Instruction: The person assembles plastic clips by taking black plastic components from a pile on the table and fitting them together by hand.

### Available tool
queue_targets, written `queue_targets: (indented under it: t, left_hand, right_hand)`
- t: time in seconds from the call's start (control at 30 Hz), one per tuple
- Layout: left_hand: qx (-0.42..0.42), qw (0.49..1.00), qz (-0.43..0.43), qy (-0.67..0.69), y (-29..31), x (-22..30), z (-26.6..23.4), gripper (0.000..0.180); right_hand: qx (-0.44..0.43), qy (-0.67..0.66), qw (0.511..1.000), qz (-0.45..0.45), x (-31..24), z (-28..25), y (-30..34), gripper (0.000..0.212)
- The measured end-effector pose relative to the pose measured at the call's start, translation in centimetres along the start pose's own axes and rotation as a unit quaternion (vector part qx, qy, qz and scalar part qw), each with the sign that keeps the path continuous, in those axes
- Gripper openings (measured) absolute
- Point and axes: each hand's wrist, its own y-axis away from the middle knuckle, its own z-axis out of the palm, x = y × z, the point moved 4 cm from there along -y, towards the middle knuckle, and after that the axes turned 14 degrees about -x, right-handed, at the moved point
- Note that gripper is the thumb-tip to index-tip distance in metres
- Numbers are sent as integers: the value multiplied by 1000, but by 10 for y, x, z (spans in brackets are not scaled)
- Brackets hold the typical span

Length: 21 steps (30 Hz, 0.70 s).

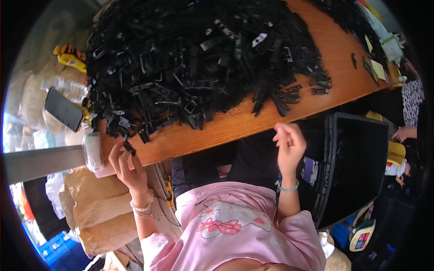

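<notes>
A large heap of small black plastic parts (pixel 190 67) covers much of the wooden table (pixel 217 133) before me. At the table's near left edge, my left hand (pixel 129 168) pinches one small black plastic part (pixel 129 147) between thumb and fingers, just below the heap. My right hand (pixel 291 147) is raised past the table's near edge, right of the heap's loose tip. Its fingers are curled in with thumb and index close together. Whether anything sits inside them is hidden.
A black crate (pixel 357 162) stands at my right, below table height. On the left lie a phone (pixel 63 109), a clear bottle (pixel 70 90) and a yellow bottle (pixel 71 58). Brown paper sacks (pixel 101 212) stand lower left. Another person's hand (pixel 403 133) shows far right.
</notes>
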Motion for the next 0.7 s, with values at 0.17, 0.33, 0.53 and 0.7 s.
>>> queue_targets:
  t: [0.17, 0.33, 0.53, 0.7]
  left_hand:
    - [-90, 976, 57, 192, -21, 54, 25, 13]
    - [-167, 934, 173, 265, -34, 113, 52, 43]
    - [-227, 904, 57, 357, -41, 141, 68, 34]
    - [-305, 817, -48, 487, -37, 146, 91, 32]
  right_hand:
    - [92, 273, 957, -45, -4, -41, -45, 20]
    - [-27, 392, 916, -87, -5, -44, -68, 29]
    - [7, 335, 933, -128, -2, -48, -67, 29]
    - [3, 29, 999, -39, 0, -39, -46, 33]
